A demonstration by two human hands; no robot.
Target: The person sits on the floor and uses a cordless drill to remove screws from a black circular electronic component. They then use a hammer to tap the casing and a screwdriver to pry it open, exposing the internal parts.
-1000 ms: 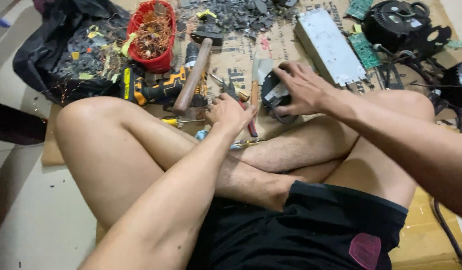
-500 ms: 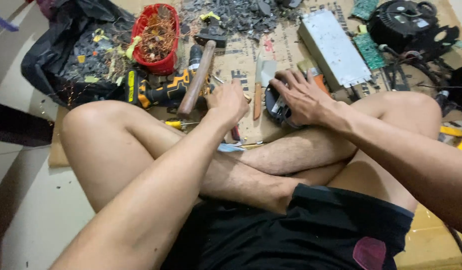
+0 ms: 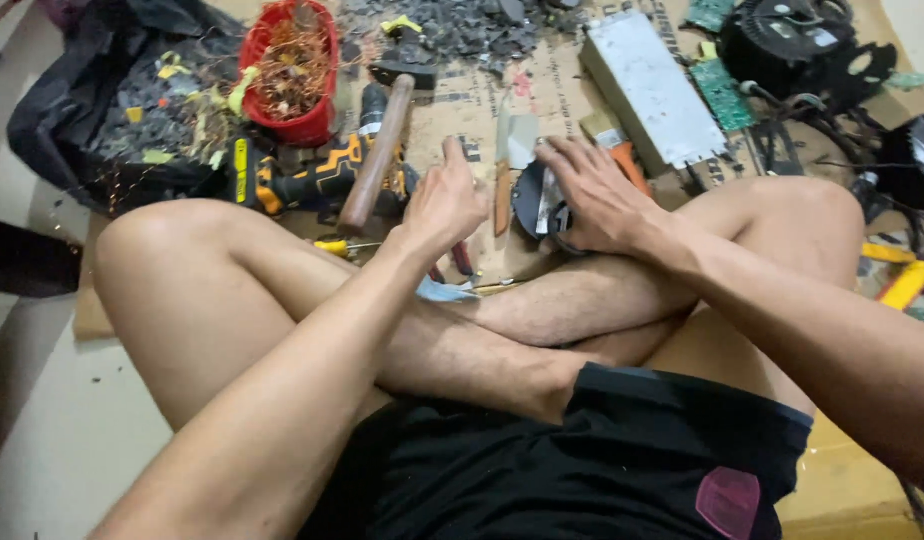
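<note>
Head view: my right hand (image 3: 594, 195) presses flat on the dark metal part (image 3: 538, 200) at twelve o'clock; left hand (image 3: 444, 205) loosely curled, empty, beside the hammer (image 3: 375, 155). Best pin it firmly.

A flattened brown cardboard sheet (image 3: 572, 95) with dark printing lies on the floor under the tools.

Single head camera, looking steeply down, close over crossed legs (image 3: 462, 330) and cardboard floor mat (image 3: 552, 90).

A makeshift floor workshop: hammer (image 3: 378, 152), cordless drill (image 3: 312, 180), circuit boards (image 3: 724, 92) on cardboard (image 3: 562, 90).
</note>
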